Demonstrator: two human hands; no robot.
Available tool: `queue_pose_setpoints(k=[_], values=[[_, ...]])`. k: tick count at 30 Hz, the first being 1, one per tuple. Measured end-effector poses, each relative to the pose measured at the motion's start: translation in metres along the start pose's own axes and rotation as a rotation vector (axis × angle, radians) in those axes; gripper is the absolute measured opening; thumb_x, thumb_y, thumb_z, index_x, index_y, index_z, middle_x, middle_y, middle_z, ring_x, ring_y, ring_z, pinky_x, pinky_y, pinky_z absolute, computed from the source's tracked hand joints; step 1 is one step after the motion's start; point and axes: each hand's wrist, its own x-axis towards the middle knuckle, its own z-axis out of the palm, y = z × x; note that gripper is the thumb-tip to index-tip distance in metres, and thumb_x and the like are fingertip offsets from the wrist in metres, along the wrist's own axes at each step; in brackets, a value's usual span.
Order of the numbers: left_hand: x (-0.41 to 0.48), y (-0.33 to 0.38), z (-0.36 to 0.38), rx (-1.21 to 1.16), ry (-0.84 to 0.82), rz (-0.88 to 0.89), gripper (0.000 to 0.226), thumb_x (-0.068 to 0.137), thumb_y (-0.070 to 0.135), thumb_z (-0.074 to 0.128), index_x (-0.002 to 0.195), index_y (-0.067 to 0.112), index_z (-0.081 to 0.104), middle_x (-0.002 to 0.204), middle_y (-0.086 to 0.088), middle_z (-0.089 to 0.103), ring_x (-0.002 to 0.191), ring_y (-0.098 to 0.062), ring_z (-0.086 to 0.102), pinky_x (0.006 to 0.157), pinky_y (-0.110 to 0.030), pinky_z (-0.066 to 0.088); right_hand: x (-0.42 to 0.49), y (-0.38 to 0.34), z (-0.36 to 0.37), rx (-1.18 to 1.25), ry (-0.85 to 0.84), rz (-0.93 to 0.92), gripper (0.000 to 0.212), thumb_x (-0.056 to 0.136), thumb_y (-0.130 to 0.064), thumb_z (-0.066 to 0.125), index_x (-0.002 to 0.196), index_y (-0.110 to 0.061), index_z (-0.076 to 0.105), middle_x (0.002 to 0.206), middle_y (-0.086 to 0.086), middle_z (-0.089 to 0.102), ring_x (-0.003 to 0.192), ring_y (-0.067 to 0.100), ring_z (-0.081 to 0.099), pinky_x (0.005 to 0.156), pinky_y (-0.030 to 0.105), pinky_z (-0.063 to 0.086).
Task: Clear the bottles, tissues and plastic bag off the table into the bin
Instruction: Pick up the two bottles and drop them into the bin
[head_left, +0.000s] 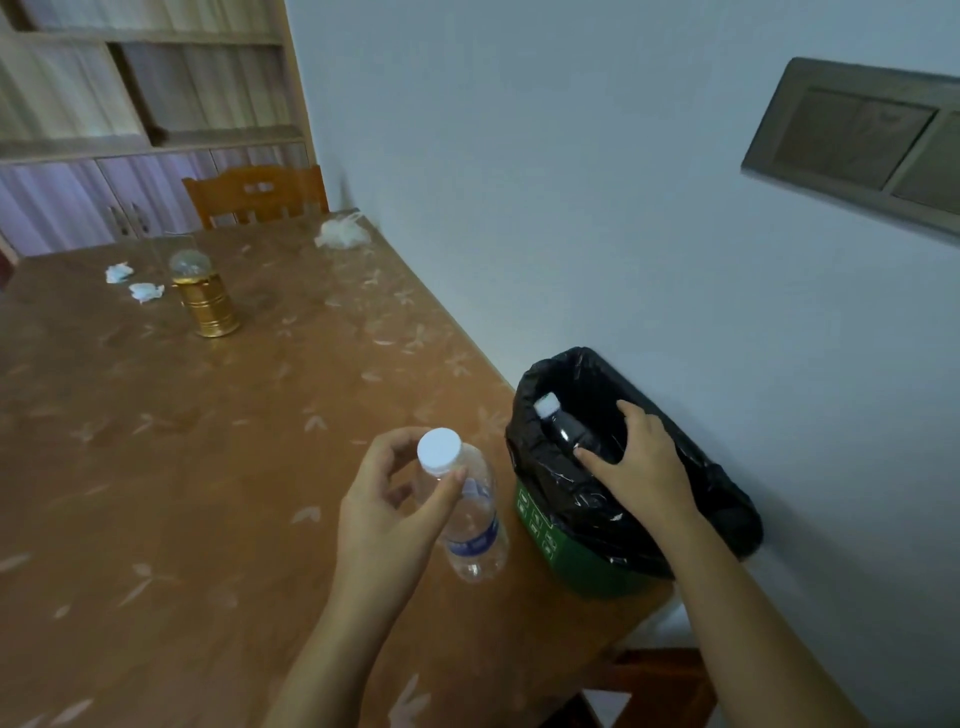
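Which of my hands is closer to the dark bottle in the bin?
Right. Your right hand is over the bin, on the dark bottle itself. Your left hand is off to its left, above the table, gripping the clear bottle.

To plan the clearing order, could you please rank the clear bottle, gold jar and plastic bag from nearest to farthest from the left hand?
1. Clear bottle: held in the left hand itself.
2. Gold jar: farther off, to the left.
3. Plastic bag: at the far end, roughly straight ahead.
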Motion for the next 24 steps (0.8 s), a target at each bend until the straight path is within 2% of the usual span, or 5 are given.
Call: queue_pose_setpoints(k=[7, 12, 16, 21, 24], values=[[0.008, 0.011, 0.005, -0.027, -0.006, 0.084, 0.031, 0.077, 0.014, 0.071, 0.092, 0.037, 0.057, 0.097, 0.023, 0.062, 0.098, -0.006, 0.058, 0.081, -0.034, 0.051, -0.024, 0.011, -0.019, -0.067, 0.096, -0.071, 0.074, 0.077, -0.045, 0.066, 0.134, -0.010, 0.035, 0.128, 0.014, 0.047, 0.117, 0.029, 0.044, 0.097, 0.043, 0.040], [0.014, 0.024, 0.007, -0.075, 0.058, 0.196, 0.031, 0.073, 0.028, 0.071, 0.093, 0.043, 0.054, 0.096, 0.027, 0.061, 0.099, -0.005, 0.058, 0.078, -0.023, 0.050, -0.047, 0.027, -0.035, -0.166, 0.122, -0.083, 0.068, 0.076, -0.047, 0.065, 0.130, -0.013, 0.043, 0.122, 0.010, 0.054, 0.111, 0.028, 0.049, 0.094, 0.043, 0.042], [0.019, 0.037, 0.012, -0.171, 0.126, 0.298, 0.031, 0.070, 0.033, 0.067, 0.097, 0.039, 0.052, 0.100, 0.016, 0.059, 0.098, -0.005, 0.058, 0.078, -0.018, 0.050, -0.062, 0.046, -0.044, -0.142, 0.116, -0.095, 0.066, 0.075, -0.046, 0.067, 0.129, -0.013, 0.045, 0.120, 0.009, 0.055, 0.109, 0.027, 0.049, 0.092, 0.041, 0.042], [0.023, 0.054, 0.027, -0.259, 0.208, 0.391, 0.037, 0.079, 0.003, 0.068, 0.098, 0.029, 0.049, 0.100, 0.005, 0.054, 0.087, 0.007, 0.057, 0.072, -0.009, 0.045, -0.071, 0.062, -0.049, -0.127, 0.092, -0.085, 0.064, 0.076, -0.047, 0.066, 0.127, -0.012, 0.049, 0.123, 0.009, 0.054, 0.114, 0.027, 0.046, 0.096, 0.041, 0.038], [0.025, 0.059, 0.045, -0.340, 0.182, 0.331, 0.036, 0.081, -0.003, 0.063, 0.096, 0.028, 0.049, 0.098, 0.006, 0.055, 0.086, 0.007, 0.056, 0.071, -0.010, 0.045, -0.073, 0.067, -0.048, -0.130, 0.090, -0.068, 0.066, 0.073, -0.054, 0.056, 0.124, -0.011, 0.052, 0.120, 0.009, 0.055, 0.113, 0.027, 0.047, 0.096, 0.043, 0.039]])
